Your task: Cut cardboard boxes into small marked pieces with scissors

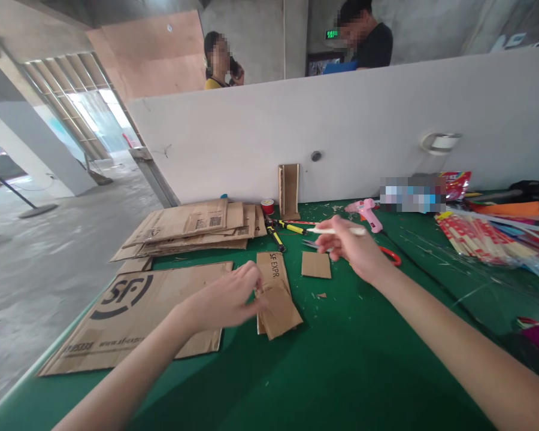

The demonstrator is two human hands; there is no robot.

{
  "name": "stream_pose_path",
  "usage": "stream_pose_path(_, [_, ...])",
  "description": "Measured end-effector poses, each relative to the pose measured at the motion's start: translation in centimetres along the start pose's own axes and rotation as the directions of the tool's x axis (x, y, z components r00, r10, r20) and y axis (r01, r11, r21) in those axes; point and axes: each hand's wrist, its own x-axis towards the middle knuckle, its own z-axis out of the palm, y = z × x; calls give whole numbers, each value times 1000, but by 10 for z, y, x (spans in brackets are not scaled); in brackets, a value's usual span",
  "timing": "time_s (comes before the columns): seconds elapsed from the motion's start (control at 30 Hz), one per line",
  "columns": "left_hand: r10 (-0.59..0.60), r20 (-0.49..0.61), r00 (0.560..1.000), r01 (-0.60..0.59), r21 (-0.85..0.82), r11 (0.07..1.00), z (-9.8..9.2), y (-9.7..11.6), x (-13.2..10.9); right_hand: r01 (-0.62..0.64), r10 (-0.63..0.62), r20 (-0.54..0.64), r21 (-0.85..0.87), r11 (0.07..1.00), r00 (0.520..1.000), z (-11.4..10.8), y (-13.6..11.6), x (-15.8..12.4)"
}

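My right hand (348, 242) is closed on a white pen (317, 230), held nearly level above the table. Below its fingers lies a small cardboard square (316, 265). At the left edge of a loose cardboard piece (281, 314), my left hand (236, 293) has its thumb and fingers drawn together, slightly blurred. That piece lies at an angle over a cardboard strip (272, 266) printed "SF EXPR". Scissors with orange-red handles (393, 256) are partly hidden behind my right hand.
A large cardboard sheet (175, 287) lies at left, with stacked flattened boxes (184, 224) behind it. Yellow-and-black tools (293, 227), a red spool (267, 206), an upright cardboard channel (290, 191) and a pink glue gun (369, 215) stand or lie near the white partition (233, 137). Two people are beyond it.
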Motion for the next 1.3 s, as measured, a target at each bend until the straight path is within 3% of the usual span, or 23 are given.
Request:
stream_pose_path(0.03, [95,-3,995,-95,28,995,5,6,1,48,-38,64,-160,986,997,4,5,-2])
stream_pose_path(0.1, [253,20,967,-253,18,967,15,16,4,194,-86,246,-462,865,965,12,15,-8])
stream_pose_path(0.17, [282,34,959,-282,-16,959,22,21,7,344,-67,416,-640,687,907,18,25,-14])
stream_pose_path(0.27, [178,19,984,-178,-3,984,24,18,9,502,-25,580,-682,532,814,27,37,-21])
stream_pose_path(0.4, [42,-7,999,-40,127,991,21,10,7,620,-50,682,-630,468,730,36,41,-25])
stream_pose_path(0.57, [-92,-58,994,105,307,946,23,-4,7,679,-109,693,-642,356,712,40,35,-26])
stream_pose_path(0.7, [-310,-155,938,346,371,862,25,-9,10,683,-115,686,-664,305,718,38,29,-28])
stream_pose_path(0.8, [-363,-183,914,406,420,811,26,-5,12,691,-120,690,-667,279,714,36,27,-27])
stream_pose_path(0.97, [-283,-130,950,311,468,827,18,-6,13,675,-98,686,-665,318,721,34,26,-26])
stream_pose_path(1.13, [-265,-242,933,354,500,790,7,-10,9,554,-13,624,-684,474,781,34,30,-29])
stream_pose_path(1.23, [-172,-225,959,267,517,813,13,15,8,434,-23,548,-635,639,836,37,33,-29])
stream_pose_path(1.3, [-122,-131,984,173,514,840,25,40,8,338,-61,481,-515,788,875,39,34,-27])
